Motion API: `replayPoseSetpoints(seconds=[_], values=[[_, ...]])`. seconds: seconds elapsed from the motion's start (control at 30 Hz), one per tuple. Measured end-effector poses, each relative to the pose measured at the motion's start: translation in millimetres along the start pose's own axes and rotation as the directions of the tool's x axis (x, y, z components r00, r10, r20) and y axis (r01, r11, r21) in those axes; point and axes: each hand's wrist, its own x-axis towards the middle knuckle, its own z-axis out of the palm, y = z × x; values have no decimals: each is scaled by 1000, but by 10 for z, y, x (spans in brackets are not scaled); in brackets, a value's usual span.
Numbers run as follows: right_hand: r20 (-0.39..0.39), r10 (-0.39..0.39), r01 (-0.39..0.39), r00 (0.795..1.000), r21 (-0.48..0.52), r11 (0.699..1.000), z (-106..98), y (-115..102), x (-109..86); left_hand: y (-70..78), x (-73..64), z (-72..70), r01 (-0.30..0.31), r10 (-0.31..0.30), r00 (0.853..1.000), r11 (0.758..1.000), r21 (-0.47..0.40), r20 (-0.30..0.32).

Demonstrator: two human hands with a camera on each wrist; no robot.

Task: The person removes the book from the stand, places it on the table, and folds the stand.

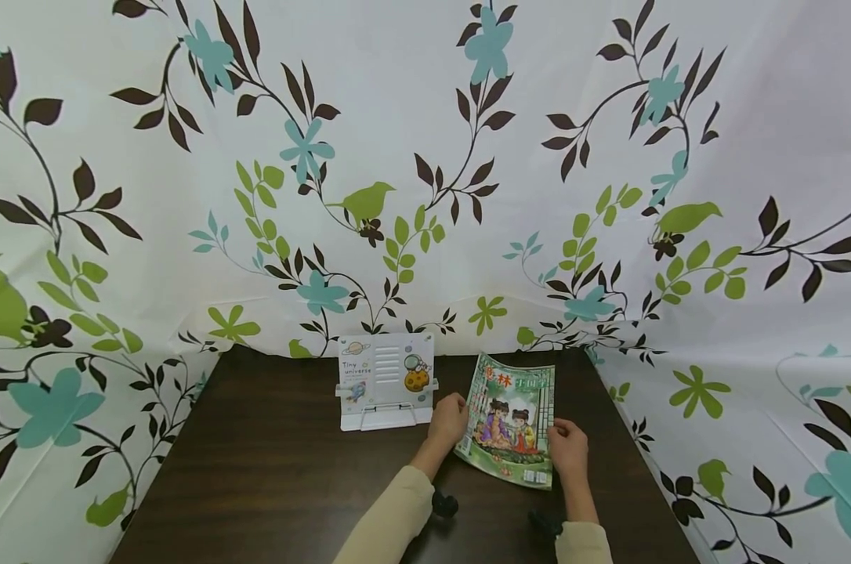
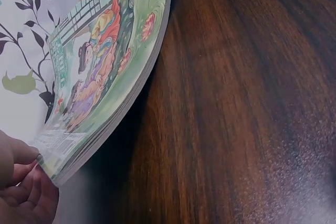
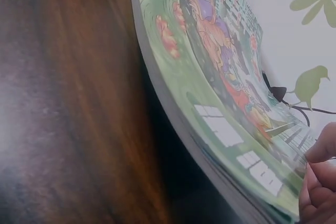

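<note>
A green illustrated magazine (image 1: 513,419) with two cartoon figures on its cover is held by both hands above the right part of the table. My left hand (image 1: 448,423) pinches its left edge, thumb on the cover. At the opposite edge, my right hand (image 1: 568,448) pinches it the same way. The magazine (image 2: 100,72) sags in a curve between the hands, its lower edge off the tabletop in the left wrist view. Part of the right hand (image 3: 320,177) shows at the edge of the right wrist view.
A white book stand (image 1: 386,380) with "Tiny universe" and space pictures stands at the back of the dark wooden table (image 1: 277,470), left of the magazine. Behind and beside the table hangs a white curtain (image 1: 397,102) printed with leaves, flowers and birds.
</note>
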Motion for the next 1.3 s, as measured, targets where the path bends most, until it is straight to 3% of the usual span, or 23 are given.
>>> replayPoseSetpoints(seconds=[0.17, 0.33, 0.4, 0.63, 1.07, 1.3], values=[[-4, -15, 15, 1000, 12, 1000, -3, -30, 1, -23, 35, 3, 18, -18, 1000, 1000, 0, 24], [-16, -10, 10, 1000, -12, 1000, 2, -31, 7, -266, 169, 191, 20, -20, 1000, 1000, 23, 19], [-27, -1, 0, 1000, -34, 999, 7, -11, 11, -265, 149, 187, 25, -25, 999, 999, 30, 22], [-65, 34, -40, 997, -93, 995, 26, 54, 37, -34, -54, 56, -2, 0, 1000, 992, 129, 16], [-54, 45, -52, 998, -149, 988, 44, 85, 55, -30, -56, 85, -26, 32, 999, 980, 197, -29], [-55, 52, -59, 997, -150, 987, 72, 101, 78, -43, -29, 71, -8, 12, 1000, 982, 187, -21]])
